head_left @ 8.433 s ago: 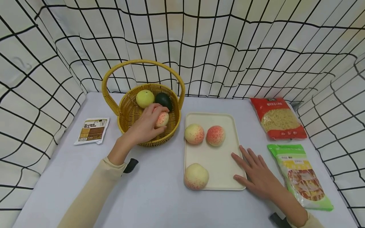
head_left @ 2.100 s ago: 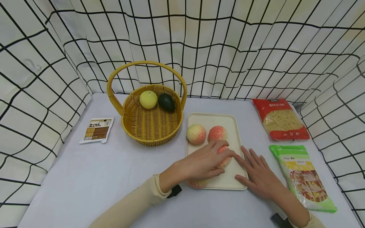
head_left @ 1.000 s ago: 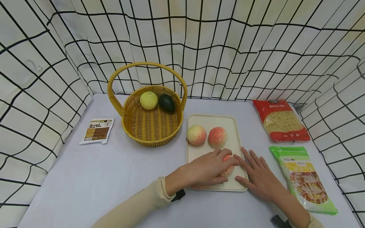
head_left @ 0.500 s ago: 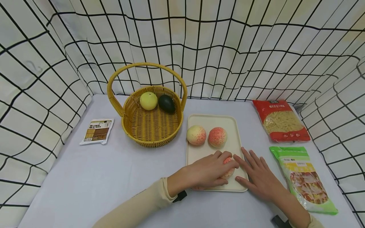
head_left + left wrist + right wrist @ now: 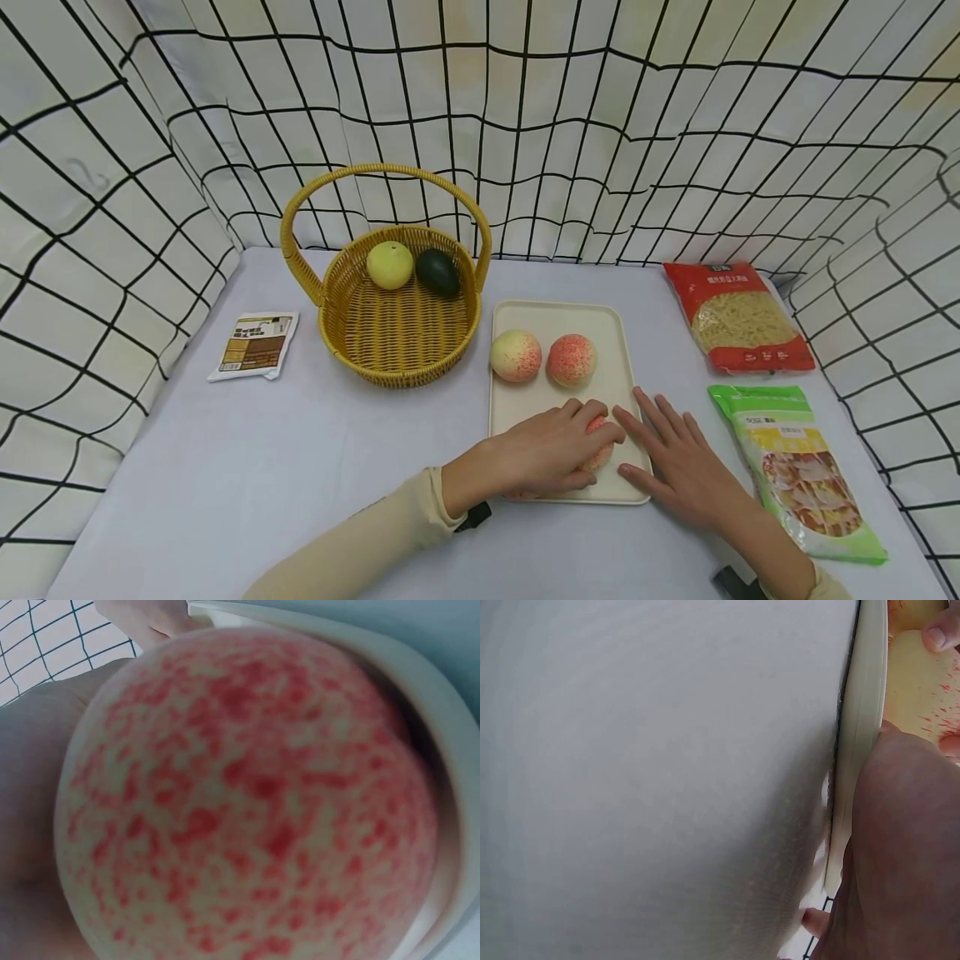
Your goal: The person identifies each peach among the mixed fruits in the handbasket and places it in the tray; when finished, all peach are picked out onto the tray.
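My left hand [image 5: 551, 448] curls its fingers round a peach [image 5: 598, 446] at the front right of the cream tray [image 5: 558, 315]. A red-speckled peach [image 5: 247, 810] fills much of the left wrist view. Under my left wrist, another peach at the tray's front left is almost wholly hidden. Two more peaches, one pale [image 5: 516, 356] and one redder [image 5: 572, 361], sit side by side towards the back of the tray. My right hand [image 5: 678, 462] lies with spread fingers along the tray's right edge, its fingertips at the rim [image 5: 862, 712].
A yellow wicker basket [image 5: 401, 379] with a tall handle stands left of the tray. Inside are a yellow-green fruit [image 5: 390, 265] and a dark green avocado [image 5: 438, 272]. A small packet [image 5: 255, 346] lies far left; a red pasta bag [image 5: 738, 317] and a green bag [image 5: 802, 475] lie right.
Since the earliest frame, my left hand has carried the peach from the basket to the tray, then shifted it towards the front right. Over the last half second almost nothing moves; the right hand stays put.
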Demonstrator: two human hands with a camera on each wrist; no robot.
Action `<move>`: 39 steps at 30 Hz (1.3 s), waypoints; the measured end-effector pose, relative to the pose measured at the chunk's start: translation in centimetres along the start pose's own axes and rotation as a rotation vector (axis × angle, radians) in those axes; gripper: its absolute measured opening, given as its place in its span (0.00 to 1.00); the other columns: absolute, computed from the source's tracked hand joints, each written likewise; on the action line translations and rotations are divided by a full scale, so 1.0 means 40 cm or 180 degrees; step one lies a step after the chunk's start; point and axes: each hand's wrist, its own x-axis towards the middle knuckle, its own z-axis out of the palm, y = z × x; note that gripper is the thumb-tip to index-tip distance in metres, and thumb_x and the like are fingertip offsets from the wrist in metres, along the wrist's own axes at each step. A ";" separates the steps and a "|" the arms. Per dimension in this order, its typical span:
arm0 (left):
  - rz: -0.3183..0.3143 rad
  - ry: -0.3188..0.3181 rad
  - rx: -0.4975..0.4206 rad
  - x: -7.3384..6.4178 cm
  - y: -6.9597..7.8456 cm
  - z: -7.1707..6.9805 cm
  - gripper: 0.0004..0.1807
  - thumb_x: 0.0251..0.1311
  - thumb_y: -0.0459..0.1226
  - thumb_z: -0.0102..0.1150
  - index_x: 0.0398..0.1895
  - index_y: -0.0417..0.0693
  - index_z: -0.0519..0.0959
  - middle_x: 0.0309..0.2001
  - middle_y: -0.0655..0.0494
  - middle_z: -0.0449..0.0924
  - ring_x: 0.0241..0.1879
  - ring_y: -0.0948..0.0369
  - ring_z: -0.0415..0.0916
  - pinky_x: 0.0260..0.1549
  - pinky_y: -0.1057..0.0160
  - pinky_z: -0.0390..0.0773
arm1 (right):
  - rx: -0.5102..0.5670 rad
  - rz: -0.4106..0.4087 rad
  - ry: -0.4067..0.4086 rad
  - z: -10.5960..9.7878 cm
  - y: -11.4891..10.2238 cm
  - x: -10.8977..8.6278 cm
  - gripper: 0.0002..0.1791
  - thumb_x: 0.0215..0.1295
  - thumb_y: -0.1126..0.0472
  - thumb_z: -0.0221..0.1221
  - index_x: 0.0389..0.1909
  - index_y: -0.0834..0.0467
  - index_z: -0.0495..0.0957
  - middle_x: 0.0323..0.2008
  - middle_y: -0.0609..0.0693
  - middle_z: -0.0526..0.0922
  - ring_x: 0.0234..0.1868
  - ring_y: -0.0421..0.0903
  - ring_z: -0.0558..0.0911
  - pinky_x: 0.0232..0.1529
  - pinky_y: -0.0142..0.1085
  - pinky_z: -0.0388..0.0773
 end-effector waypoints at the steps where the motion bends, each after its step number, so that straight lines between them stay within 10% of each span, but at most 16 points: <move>1: 0.0006 -0.0001 0.0020 0.000 0.000 0.001 0.30 0.73 0.48 0.64 0.74 0.63 0.67 0.70 0.58 0.69 0.61 0.59 0.75 0.57 0.65 0.80 | 0.0000 0.0003 -0.0003 0.000 0.000 0.000 0.42 0.73 0.34 0.59 0.84 0.36 0.57 0.88 0.52 0.49 0.85 0.67 0.54 0.76 0.75 0.54; 39: 0.0008 0.0035 -0.0114 -0.011 0.001 0.006 0.42 0.67 0.60 0.68 0.78 0.61 0.62 0.76 0.55 0.65 0.72 0.57 0.70 0.73 0.57 0.71 | -0.0040 0.0034 -0.0003 -0.004 -0.007 0.001 0.43 0.72 0.33 0.59 0.84 0.37 0.58 0.87 0.54 0.51 0.84 0.67 0.55 0.76 0.75 0.55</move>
